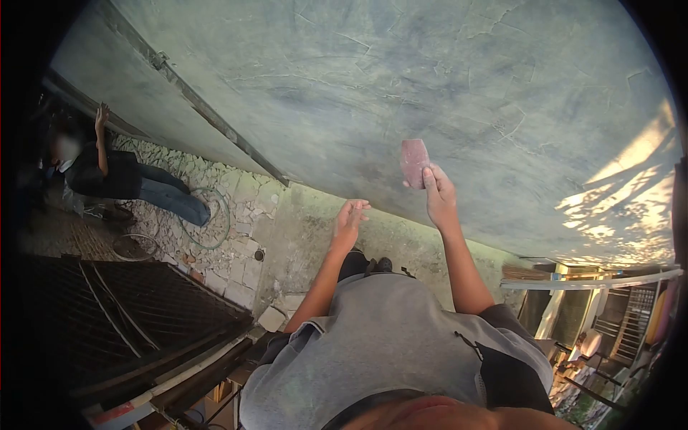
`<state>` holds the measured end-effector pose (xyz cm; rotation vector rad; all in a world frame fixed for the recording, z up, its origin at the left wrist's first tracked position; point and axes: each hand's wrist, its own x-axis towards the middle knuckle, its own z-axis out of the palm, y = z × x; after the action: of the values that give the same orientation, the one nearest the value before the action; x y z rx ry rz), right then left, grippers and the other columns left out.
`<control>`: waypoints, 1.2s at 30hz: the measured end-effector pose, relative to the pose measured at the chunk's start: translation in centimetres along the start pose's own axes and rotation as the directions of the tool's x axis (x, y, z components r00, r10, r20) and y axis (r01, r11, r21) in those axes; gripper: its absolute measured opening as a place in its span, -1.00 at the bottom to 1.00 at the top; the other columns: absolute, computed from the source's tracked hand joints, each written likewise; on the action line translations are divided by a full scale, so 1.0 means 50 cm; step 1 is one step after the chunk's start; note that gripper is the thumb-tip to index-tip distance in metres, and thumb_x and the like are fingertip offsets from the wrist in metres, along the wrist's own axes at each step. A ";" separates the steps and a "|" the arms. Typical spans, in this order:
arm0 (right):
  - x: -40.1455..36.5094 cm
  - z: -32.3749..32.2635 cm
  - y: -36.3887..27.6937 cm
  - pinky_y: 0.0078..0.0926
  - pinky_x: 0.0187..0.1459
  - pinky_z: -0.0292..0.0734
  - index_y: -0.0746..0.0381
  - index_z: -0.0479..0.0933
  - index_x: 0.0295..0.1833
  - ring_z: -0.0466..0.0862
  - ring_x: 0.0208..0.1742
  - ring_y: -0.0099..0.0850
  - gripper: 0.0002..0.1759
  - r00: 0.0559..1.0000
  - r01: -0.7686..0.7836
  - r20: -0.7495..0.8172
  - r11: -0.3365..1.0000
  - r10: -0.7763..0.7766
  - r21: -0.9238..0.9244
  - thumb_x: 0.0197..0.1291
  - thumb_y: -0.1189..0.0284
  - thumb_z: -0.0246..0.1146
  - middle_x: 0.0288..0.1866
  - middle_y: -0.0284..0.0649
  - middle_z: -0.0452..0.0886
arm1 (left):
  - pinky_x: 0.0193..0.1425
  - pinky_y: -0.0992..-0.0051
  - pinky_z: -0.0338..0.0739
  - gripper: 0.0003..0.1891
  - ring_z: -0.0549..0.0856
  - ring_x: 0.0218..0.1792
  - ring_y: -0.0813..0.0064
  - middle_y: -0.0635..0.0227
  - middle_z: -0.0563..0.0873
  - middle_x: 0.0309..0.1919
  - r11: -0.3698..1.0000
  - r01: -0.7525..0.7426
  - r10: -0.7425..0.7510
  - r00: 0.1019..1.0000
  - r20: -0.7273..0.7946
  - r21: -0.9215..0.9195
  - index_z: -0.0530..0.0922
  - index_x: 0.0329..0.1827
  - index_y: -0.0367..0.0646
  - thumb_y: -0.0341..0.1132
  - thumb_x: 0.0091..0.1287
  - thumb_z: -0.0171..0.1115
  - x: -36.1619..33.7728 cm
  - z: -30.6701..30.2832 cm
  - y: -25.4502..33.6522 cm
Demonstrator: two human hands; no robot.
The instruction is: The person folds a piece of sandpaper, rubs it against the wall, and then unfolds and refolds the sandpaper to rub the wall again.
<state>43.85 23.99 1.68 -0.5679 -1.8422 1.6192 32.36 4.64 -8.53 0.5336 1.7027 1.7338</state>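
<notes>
My right hand (pixel 440 193) grips a flat reddish-pink piece (pixel 414 162), perhaps sandpaper, with the thumb on its near face. The piece is raised in front of the grey-green plastered wall (pixel 344 100); whether it touches the wall I cannot tell. Lower and to the left, my left hand (pixel 350 218) is raised with its fingers partly curled and apart, holding nothing. Fine scratches and darker smears mark the wall's surface.
Another person (pixel 118 172) stands at the left with one arm raised towards the wall. Broken rubble (pixel 240 193) and a green hose (pixel 228 215) lie on the ground there. A dark mesh panel (pixel 143 308) is at lower left, a shelf-like rack (pixel 634 322) at lower right.
</notes>
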 end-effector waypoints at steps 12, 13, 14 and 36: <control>0.018 0.161 0.049 -0.53 -0.27 0.58 0.28 0.54 -0.07 0.63 -0.39 -0.53 -0.68 0.822 -0.432 0.452 0.896 0.346 0.100 0.53 0.22 0.11 -0.29 -0.31 0.67 | -0.39 0.65 0.28 -0.67 0.37 -0.47 0.81 0.62 0.58 -0.46 0.998 0.020 -0.017 0.999 0.047 -0.058 0.66 -0.07 -0.26 -0.11 0.50 0.24 0.043 -0.075 0.119; 0.034 0.175 0.045 -0.55 -0.30 0.56 0.29 0.54 -0.13 0.63 -0.40 -0.55 -0.70 0.834 -0.349 0.450 0.937 0.320 -0.021 0.51 0.24 0.15 -0.35 -0.32 0.68 | -0.39 0.65 0.28 -0.67 0.37 -0.47 0.81 0.62 0.58 -0.46 0.998 0.024 -0.021 0.999 0.043 -0.066 0.66 -0.07 -0.26 -0.11 0.50 0.24 0.052 -0.097 0.122; 0.050 0.186 0.032 -0.55 -0.30 0.56 0.29 0.54 -0.13 0.63 -0.40 -0.55 -0.70 0.831 -0.349 0.453 0.936 0.324 -0.029 0.51 0.24 0.15 -0.35 -0.32 0.68 | -0.44 0.63 0.17 -0.68 0.30 -0.50 0.83 0.67 0.51 -0.51 0.994 -0.048 0.042 0.997 -0.067 -0.099 0.67 -0.14 -0.25 -0.12 0.50 0.25 0.068 -0.122 0.127; 0.278 0.075 -0.129 -0.56 -0.75 -0.08 0.06 0.10 -0.72 0.06 -0.83 -0.58 -0.25 0.806 0.208 -0.587 0.965 -0.076 0.160 0.55 -0.08 -0.07 -0.81 -0.43 0.07 | 0.57 -0.05 0.01 -0.30 0.06 0.58 -0.16 -0.22 0.06 0.56 0.428 -0.479 0.881 0.408 -0.238 0.766 0.05 0.57 -0.42 -0.07 0.58 -0.03 0.524 -0.403 0.433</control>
<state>31.75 29.67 10.10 -0.7079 -1.2072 1.3284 -3.55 9.06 7.39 1.2936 2.8805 2.0668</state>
